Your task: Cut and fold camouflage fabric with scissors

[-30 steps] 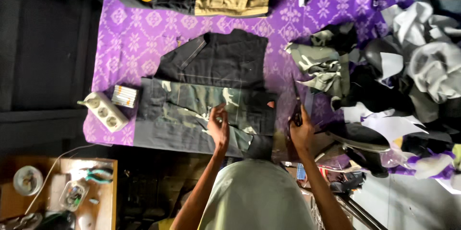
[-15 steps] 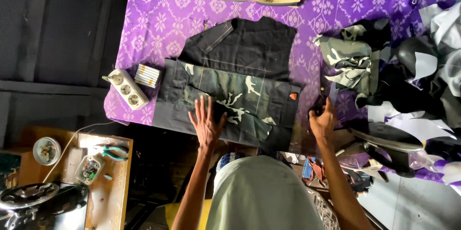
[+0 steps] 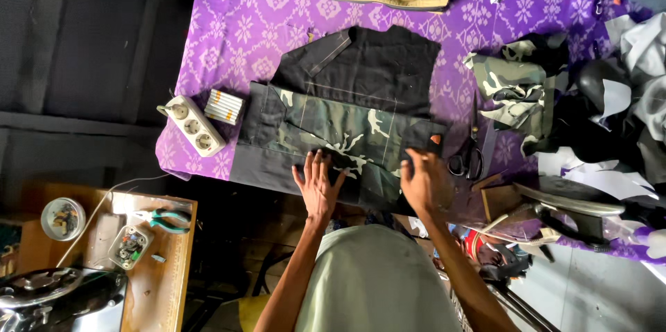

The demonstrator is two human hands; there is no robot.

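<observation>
A purple patterned cloth (image 3: 243,20) covers the worktop, and on it the camouflage-and-black garment panel (image 3: 347,124) lies flat, its long axis running left to right across the view, its dark collar end pointing away from the person. The woven fabric looks matte, with pale chalk lines. The left hand (image 3: 318,186) presses its near edge, fingers spread flat and gripping nothing; the right hand (image 3: 424,181) rests beside it, fingers curled loosely on the cloth. Black-handled scissors (image 3: 470,151) lie just right.

Bright, even daylight on the cloth — left side dim (edges slightly warped).
</observation>
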